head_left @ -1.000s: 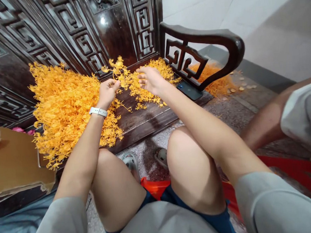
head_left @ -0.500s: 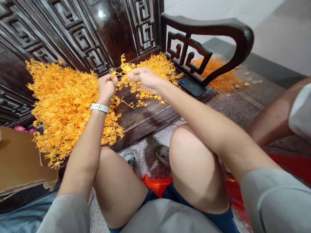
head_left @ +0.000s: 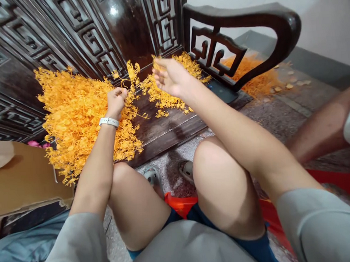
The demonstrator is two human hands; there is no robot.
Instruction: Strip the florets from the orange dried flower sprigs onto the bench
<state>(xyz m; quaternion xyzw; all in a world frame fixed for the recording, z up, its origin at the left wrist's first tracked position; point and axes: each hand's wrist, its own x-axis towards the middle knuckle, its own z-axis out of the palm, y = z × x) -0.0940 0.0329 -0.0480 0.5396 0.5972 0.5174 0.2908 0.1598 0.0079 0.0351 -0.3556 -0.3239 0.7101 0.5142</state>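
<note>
My left hand [head_left: 116, 101], with a white wristband, is closed on an orange plastic sprig [head_left: 130, 75] that sticks up above its fist. My right hand [head_left: 171, 76] is raised just right of it, fingers pinched on a small piece of orange sprig. Both hover over the dark wooden bench seat [head_left: 163, 125]. A big heap of orange sprigs [head_left: 73, 113] lies on the seat left of my left hand. A smaller heap [head_left: 173, 95] lies under and behind my right hand.
The carved bench back [head_left: 92, 33] and curved armrest [head_left: 245, 24] close off the far side. More orange sprigs [head_left: 255, 78] lie on the floor past the armrest. A cardboard sheet [head_left: 20, 180] sits at left. Another person's arm [head_left: 325, 125] reaches in at right. A dark phone [head_left: 223, 92] lies by the armrest.
My hands met at the sprig, then parted. My right hand has lifted up and to the right with a small piece. The left stays closed on the sprig.
</note>
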